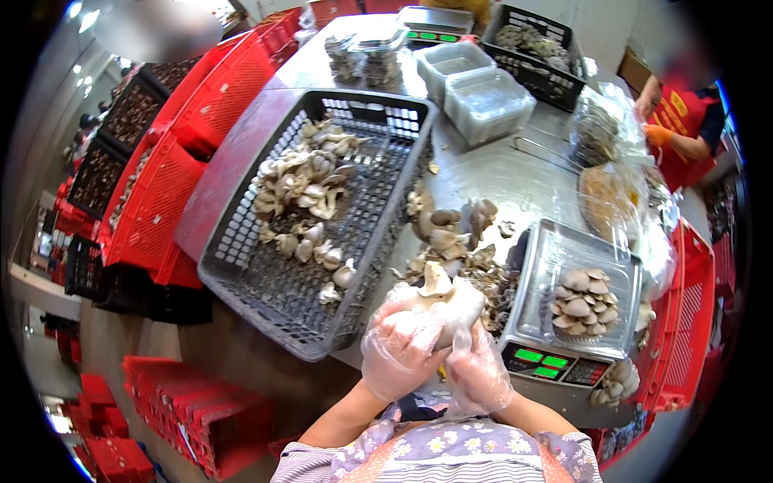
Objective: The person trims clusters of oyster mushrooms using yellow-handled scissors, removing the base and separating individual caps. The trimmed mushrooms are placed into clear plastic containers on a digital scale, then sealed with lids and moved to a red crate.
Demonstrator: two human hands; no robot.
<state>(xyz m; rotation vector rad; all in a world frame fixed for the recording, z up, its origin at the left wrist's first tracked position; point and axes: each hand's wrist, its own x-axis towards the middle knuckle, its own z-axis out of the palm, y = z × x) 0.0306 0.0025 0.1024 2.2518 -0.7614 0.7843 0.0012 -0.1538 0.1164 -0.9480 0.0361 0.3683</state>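
Observation:
My left hand [400, 350], in a clear plastic glove, is closed around a pale oyster mushroom cluster [462, 302] in front of my body. My right hand [480, 371], gloved the same way, pinches the cluster's lower right side. Loose mushrooms and trimmings [447, 235] lie on the metal table just beyond my hands. To the left, a black plastic crate [374, 265] holds more oyster mushrooms [308, 175]. On the right, a digital scale [513, 338] bears a clear plastic tray with a mushroom cluster [584, 302] in it.
Stacked clear plastic containers [489, 102] stand at the table's far side near a second scale [435, 24] and a black crate of mushrooms [537, 72]. Bagged mushrooms [598, 130] lie at right. Red crates [682, 326] flank the table. A co-worker in a red apron [682, 127] stands at right.

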